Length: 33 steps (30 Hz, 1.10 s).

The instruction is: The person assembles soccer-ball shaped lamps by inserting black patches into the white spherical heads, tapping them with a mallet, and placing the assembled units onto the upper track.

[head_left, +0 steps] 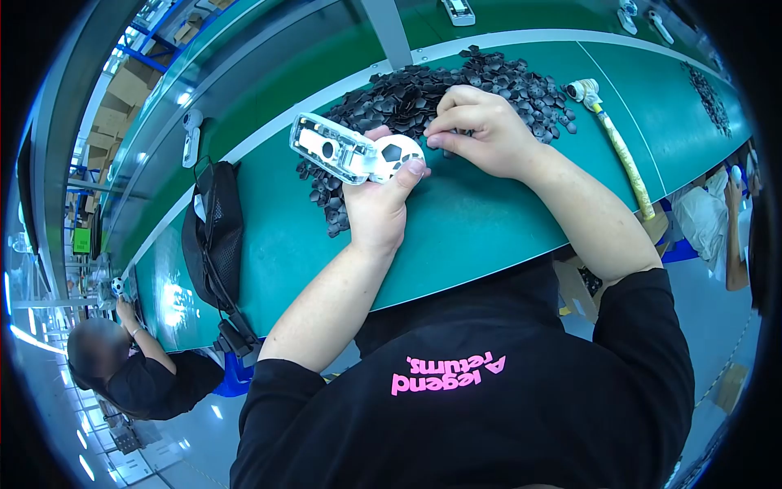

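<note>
My left hand (379, 208) is wrapped round a device made of a clear and white housing (330, 150) joined to a small white ball (399, 155) with dark patches. The thumb presses on the ball's lower right side. Just right of the ball, my right hand (481, 134) has its thumb and index finger pinched together; whatever lies between them is too small to make out. Behind both hands spreads a heap of small black pieces (521, 90) on the green table (472, 236).
A black mesh bag (213, 236) lies at the left. A yellow-wrapped handle with a white head (623, 151) lies at the right. More devices (192, 138) stand beyond the table's pale edge strip. A co-worker (155, 367) sits at the lower left; another person's arm (736, 236) shows far right.
</note>
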Each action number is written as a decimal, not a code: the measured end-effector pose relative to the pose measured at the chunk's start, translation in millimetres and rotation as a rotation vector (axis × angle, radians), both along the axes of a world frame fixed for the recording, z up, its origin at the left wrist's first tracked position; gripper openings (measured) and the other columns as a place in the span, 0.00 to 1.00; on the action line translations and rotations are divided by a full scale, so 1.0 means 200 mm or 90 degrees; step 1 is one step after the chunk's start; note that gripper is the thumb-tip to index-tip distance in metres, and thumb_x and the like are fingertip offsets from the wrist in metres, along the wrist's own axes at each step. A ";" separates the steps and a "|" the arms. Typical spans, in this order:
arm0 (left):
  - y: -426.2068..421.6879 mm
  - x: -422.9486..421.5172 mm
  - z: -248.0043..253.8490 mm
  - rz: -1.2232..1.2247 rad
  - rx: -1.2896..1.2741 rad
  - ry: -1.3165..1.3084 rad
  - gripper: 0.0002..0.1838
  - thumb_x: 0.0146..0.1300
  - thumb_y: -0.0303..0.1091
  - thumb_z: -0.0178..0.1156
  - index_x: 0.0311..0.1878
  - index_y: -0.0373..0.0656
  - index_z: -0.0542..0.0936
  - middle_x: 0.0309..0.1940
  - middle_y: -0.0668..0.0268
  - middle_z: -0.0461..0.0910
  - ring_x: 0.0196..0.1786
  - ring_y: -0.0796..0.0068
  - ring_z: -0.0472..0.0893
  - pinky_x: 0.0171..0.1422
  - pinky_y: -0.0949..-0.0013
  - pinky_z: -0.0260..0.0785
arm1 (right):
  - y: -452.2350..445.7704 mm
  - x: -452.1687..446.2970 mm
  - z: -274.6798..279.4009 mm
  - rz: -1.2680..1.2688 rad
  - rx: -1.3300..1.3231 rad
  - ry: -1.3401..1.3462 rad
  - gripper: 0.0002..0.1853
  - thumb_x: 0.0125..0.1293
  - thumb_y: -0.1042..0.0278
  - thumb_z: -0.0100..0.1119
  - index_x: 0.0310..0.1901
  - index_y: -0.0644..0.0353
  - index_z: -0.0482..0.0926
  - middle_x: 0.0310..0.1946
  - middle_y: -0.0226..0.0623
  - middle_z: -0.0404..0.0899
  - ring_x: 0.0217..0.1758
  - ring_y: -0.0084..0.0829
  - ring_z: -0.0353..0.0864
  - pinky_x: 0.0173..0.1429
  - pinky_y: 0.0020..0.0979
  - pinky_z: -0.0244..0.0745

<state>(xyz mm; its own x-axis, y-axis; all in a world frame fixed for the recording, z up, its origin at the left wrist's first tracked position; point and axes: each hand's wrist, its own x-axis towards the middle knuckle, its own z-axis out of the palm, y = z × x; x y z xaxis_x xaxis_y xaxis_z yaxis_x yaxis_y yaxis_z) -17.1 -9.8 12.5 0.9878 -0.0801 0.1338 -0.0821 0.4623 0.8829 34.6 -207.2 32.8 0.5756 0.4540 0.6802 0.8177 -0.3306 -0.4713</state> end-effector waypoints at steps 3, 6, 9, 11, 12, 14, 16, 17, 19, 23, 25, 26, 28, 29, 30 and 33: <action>0.02 0.01 -0.03 0.031 0.030 -0.007 0.35 0.59 0.23 0.71 0.67 0.34 0.63 0.51 0.58 0.77 0.51 0.70 0.82 0.55 0.66 0.79 | 0.02 -0.05 0.02 0.027 0.115 0.286 0.05 0.65 0.75 0.67 0.41 0.65 0.84 0.32 0.32 0.83 0.33 0.22 0.82 0.38 0.25 0.79; 0.02 0.00 0.00 -0.006 0.034 0.014 0.38 0.58 0.21 0.71 0.68 0.34 0.61 0.52 0.58 0.76 0.52 0.69 0.81 0.58 0.66 0.77 | 0.03 -0.07 0.04 0.063 0.181 0.469 0.05 0.65 0.75 0.66 0.41 0.66 0.84 0.32 0.32 0.83 0.33 0.21 0.82 0.39 0.25 0.79; 0.02 -0.01 0.01 -0.022 0.029 0.020 0.40 0.58 0.19 0.70 0.70 0.34 0.58 0.53 0.58 0.76 0.54 0.69 0.80 0.60 0.66 0.76 | 0.03 -0.07 0.04 0.105 0.200 0.547 0.05 0.66 0.75 0.65 0.41 0.66 0.83 0.33 0.33 0.83 0.33 0.21 0.82 0.40 0.24 0.79; 0.00 -0.01 0.02 -0.014 0.014 0.007 0.42 0.58 0.18 0.70 0.71 0.35 0.56 0.54 0.57 0.76 0.56 0.68 0.80 0.61 0.65 0.75 | 0.02 -0.05 0.03 0.138 0.211 0.579 0.04 0.65 0.76 0.65 0.39 0.66 0.83 0.33 0.33 0.83 0.33 0.21 0.82 0.40 0.24 0.79; 0.00 -0.01 0.01 -0.015 0.014 0.007 0.42 0.58 0.18 0.70 0.71 0.35 0.56 0.54 0.57 0.76 0.56 0.68 0.80 0.61 0.65 0.75 | 0.01 -0.04 0.03 0.155 0.216 0.595 0.03 0.65 0.77 0.66 0.39 0.66 0.83 0.33 0.34 0.83 0.33 0.22 0.83 0.40 0.24 0.79; 0.00 -0.02 0.00 -0.007 0.008 -0.014 0.44 0.57 0.17 0.69 0.72 0.36 0.54 0.56 0.56 0.75 0.57 0.68 0.79 0.62 0.65 0.75 | 0.02 -0.04 0.02 0.167 0.231 0.601 0.03 0.65 0.77 0.65 0.38 0.65 0.82 0.33 0.34 0.83 0.33 0.22 0.83 0.40 0.24 0.79; 0.00 -0.02 -0.01 -0.003 0.005 -0.024 0.45 0.57 0.17 0.69 0.73 0.36 0.52 0.56 0.56 0.75 0.58 0.67 0.79 0.62 0.65 0.74 | 0.04 -0.04 0.00 0.191 0.258 0.613 0.02 0.65 0.77 0.65 0.37 0.65 0.81 0.33 0.34 0.83 0.33 0.23 0.83 0.41 0.25 0.79; 0.00 -0.02 -0.01 0.002 0.008 -0.019 0.45 0.57 0.17 0.69 0.73 0.37 0.52 0.57 0.56 0.74 0.57 0.68 0.79 0.62 0.65 0.74 | 0.04 -0.04 0.00 0.192 0.258 0.612 0.02 0.65 0.77 0.65 0.37 0.65 0.81 0.33 0.34 0.83 0.33 0.23 0.83 0.41 0.25 0.79; 0.01 -0.02 -0.02 0.012 0.016 -0.008 0.46 0.57 0.16 0.68 0.73 0.37 0.51 0.57 0.57 0.73 0.57 0.68 0.79 0.62 0.65 0.75 | 0.05 -0.05 -0.01 0.196 0.251 0.619 0.03 0.65 0.77 0.65 0.36 0.64 0.80 0.33 0.33 0.83 0.33 0.23 0.83 0.41 0.25 0.79; 0.00 -0.03 -0.02 0.006 0.004 -0.010 0.46 0.56 0.16 0.68 0.74 0.37 0.51 0.56 0.59 0.73 0.56 0.69 0.78 0.62 0.65 0.74 | 0.06 -0.06 0.00 0.196 0.256 0.644 0.03 0.65 0.78 0.65 0.37 0.64 0.79 0.33 0.33 0.82 0.34 0.23 0.83 0.43 0.25 0.79; 0.00 -0.03 -0.03 0.005 0.014 -0.013 0.46 0.56 0.16 0.68 0.74 0.37 0.51 0.56 0.59 0.73 0.56 0.70 0.78 0.62 0.65 0.74 | 0.07 -0.06 0.00 0.195 0.259 0.657 0.03 0.65 0.78 0.65 0.37 0.63 0.79 0.34 0.32 0.82 0.35 0.22 0.82 0.44 0.25 0.79; 0.00 -0.03 -0.03 0.004 0.024 -0.016 0.46 0.56 0.16 0.69 0.74 0.37 0.51 0.55 0.60 0.72 0.56 0.70 0.78 0.62 0.65 0.74 | 0.07 -0.06 -0.01 0.198 0.260 0.654 0.03 0.65 0.77 0.65 0.37 0.63 0.79 0.34 0.32 0.82 0.36 0.22 0.82 0.45 0.26 0.79; 0.01 -0.03 -0.03 0.003 0.033 -0.018 0.46 0.56 0.17 0.69 0.74 0.36 0.52 0.55 0.60 0.72 0.56 0.70 0.78 0.62 0.65 0.74 | 0.08 -0.06 -0.03 0.203 0.261 0.650 0.04 0.65 0.76 0.65 0.36 0.62 0.79 0.35 0.31 0.80 0.38 0.21 0.80 0.47 0.26 0.78; 0.01 -0.04 -0.02 0.017 0.056 -0.032 0.47 0.55 0.17 0.70 0.73 0.36 0.52 0.55 0.60 0.72 0.56 0.70 0.78 0.61 0.65 0.74 | 0.08 -0.06 -0.04 0.203 0.262 0.651 0.04 0.65 0.76 0.65 0.36 0.62 0.79 0.35 0.31 0.80 0.38 0.21 0.80 0.47 0.26 0.78; 0.01 -0.04 -0.02 0.030 0.080 -0.047 0.47 0.55 0.18 0.70 0.73 0.36 0.52 0.55 0.59 0.72 0.56 0.70 0.78 0.61 0.66 0.74 | 0.08 -0.07 -0.05 0.229 0.278 0.675 0.06 0.65 0.73 0.66 0.39 0.62 0.78 0.38 0.31 0.79 0.41 0.22 0.79 0.50 0.27 0.77; 0.01 -0.05 -0.03 0.053 0.108 -0.075 0.48 0.54 0.19 0.72 0.73 0.35 0.52 0.56 0.59 0.72 0.56 0.69 0.78 0.60 0.66 0.74 | 0.10 -0.08 -0.07 0.277 0.312 0.722 0.12 0.65 0.68 0.69 0.46 0.61 0.78 0.42 0.32 0.77 0.47 0.22 0.77 0.56 0.28 0.75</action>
<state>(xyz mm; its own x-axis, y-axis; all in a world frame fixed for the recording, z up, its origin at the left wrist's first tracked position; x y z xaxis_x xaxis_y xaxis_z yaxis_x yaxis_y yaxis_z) -26.7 -7.9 7.1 0.9703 -0.0301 0.2401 -0.2208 0.2958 0.9294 17.6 -187.5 19.2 0.8029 0.5927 0.0638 -0.1153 0.2593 -0.9589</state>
